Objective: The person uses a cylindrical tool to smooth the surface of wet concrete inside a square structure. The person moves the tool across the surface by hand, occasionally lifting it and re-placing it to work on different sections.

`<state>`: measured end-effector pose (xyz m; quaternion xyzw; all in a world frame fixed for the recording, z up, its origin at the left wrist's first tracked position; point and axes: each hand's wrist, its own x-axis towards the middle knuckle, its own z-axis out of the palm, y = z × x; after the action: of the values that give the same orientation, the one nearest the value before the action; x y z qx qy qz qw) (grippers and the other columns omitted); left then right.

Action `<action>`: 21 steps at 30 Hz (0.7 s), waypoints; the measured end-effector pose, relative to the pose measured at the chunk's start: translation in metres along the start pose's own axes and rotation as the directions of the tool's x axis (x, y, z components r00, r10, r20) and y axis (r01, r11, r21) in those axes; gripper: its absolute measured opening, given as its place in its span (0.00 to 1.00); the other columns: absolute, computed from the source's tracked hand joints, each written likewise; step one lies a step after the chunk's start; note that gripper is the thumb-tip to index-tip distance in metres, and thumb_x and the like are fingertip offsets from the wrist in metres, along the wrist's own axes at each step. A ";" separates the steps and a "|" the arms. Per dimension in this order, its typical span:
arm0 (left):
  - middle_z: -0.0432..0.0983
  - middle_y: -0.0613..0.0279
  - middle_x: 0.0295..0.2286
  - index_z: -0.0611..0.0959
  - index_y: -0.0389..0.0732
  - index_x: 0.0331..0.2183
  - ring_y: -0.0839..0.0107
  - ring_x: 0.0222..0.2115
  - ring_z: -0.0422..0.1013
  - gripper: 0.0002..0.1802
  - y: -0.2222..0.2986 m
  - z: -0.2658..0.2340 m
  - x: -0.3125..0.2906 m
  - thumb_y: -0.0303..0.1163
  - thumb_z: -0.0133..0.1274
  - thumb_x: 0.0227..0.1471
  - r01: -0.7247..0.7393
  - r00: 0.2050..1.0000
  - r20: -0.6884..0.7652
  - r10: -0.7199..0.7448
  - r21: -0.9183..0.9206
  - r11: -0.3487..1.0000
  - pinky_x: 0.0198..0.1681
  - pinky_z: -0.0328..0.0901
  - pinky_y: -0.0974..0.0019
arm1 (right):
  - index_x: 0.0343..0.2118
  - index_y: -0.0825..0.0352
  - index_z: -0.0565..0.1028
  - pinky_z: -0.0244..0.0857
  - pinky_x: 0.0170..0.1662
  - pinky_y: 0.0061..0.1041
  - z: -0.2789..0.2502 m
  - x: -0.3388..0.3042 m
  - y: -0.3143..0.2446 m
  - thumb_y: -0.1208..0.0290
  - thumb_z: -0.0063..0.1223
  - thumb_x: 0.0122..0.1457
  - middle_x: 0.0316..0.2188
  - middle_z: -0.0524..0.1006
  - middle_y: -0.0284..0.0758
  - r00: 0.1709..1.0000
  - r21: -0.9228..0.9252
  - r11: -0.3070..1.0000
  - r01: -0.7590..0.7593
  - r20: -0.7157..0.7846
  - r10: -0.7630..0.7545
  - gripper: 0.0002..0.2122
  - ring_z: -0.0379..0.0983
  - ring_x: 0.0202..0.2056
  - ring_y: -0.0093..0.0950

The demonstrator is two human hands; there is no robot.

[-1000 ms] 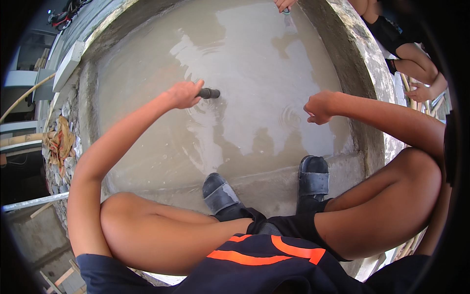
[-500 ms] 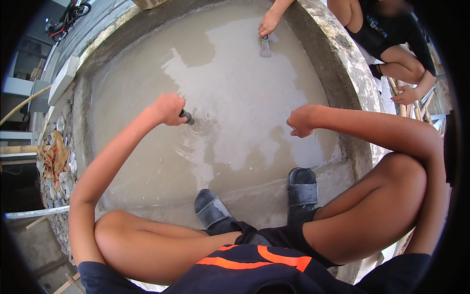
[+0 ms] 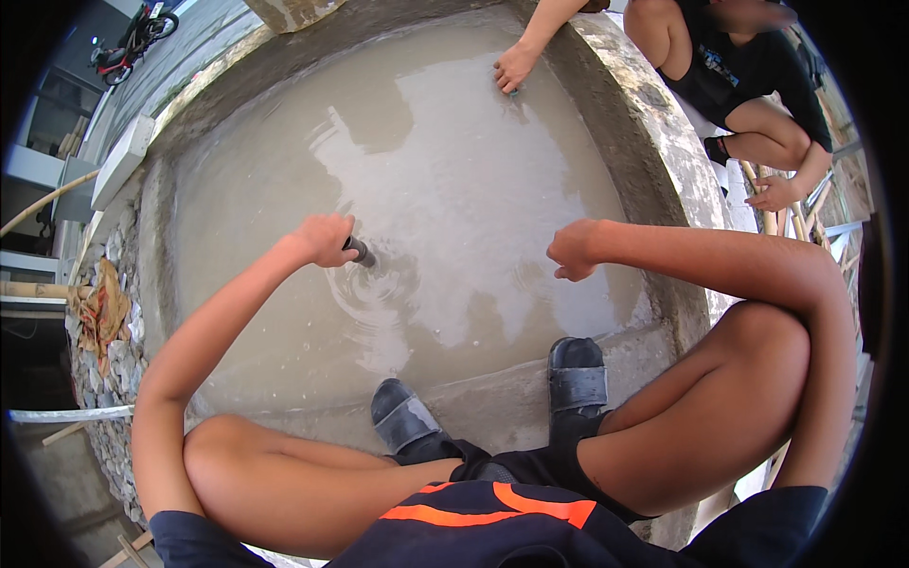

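As I squat at the near edge of a round basin (image 3: 653,161) of murky water (image 3: 454,170), my left hand (image 3: 325,239) is closed around the handle (image 3: 359,252) of a dark tool. Only a short stub of that handle shows past my fist; the rest goes under the grey water near the basin's middle, ringed by ripples. I cannot see the working end. The handle's long axis slants from my fist down and away to the right, with its hidden tip pointing into the water.

I judge the handle stiff, fairly light and wet, so likely slippery. A full fist around its upper end, as now, looks the safest hold.

My right hand (image 3: 572,250) hovers just above the water toward the right side, curled into a loose fist with nothing visible inside it. My sandals (image 3: 578,374) rest on the concrete ledge at the near rim.

At the far edge, another person's hand (image 3: 515,68) presses something small against the inner wall. A pile of stones (image 3: 114,331) lies outside the left rim.
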<state>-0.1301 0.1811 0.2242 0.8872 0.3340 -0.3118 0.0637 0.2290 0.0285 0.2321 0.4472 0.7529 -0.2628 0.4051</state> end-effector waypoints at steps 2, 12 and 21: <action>0.74 0.46 0.29 0.71 0.35 0.36 0.50 0.33 0.72 0.26 0.010 -0.013 -0.004 0.50 0.53 0.47 0.014 1.000 -0.016 -0.014 -0.021 1.000 0.36 0.66 0.52 | 0.34 0.70 0.78 0.67 0.41 0.39 0.001 -0.001 0.000 0.57 0.45 0.57 0.35 0.77 0.44 1.000 0.000 1.000 -0.001 0.011 0.001 0.18 0.74 0.38 0.42; 0.75 0.48 0.27 0.67 0.34 0.39 0.50 0.31 0.73 0.28 0.002 0.041 0.011 0.48 0.54 0.47 -0.050 0.990 0.138 0.040 0.067 0.997 0.34 0.67 0.52 | 0.34 0.70 0.78 0.67 0.40 0.39 -0.008 0.001 -0.008 0.58 0.45 0.57 0.33 0.77 0.43 1.000 -0.001 1.000 0.012 -0.005 -0.012 0.18 0.73 0.38 0.41; 0.77 0.52 0.30 0.73 0.34 0.36 0.55 0.32 0.74 0.26 0.023 0.019 0.003 0.50 0.51 0.48 -0.073 0.996 0.063 0.066 0.122 0.990 0.34 0.69 0.56 | 0.33 0.70 0.78 0.67 0.40 0.39 0.000 -0.001 -0.001 0.57 0.45 0.57 0.32 0.77 0.43 1.000 0.003 1.000 0.011 -0.012 -0.011 0.18 0.73 0.37 0.41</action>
<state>-0.1233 0.1592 0.2052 0.8910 0.2809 -0.3555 0.0290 0.2286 0.0278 0.2329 0.4453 0.7574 -0.2633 0.3984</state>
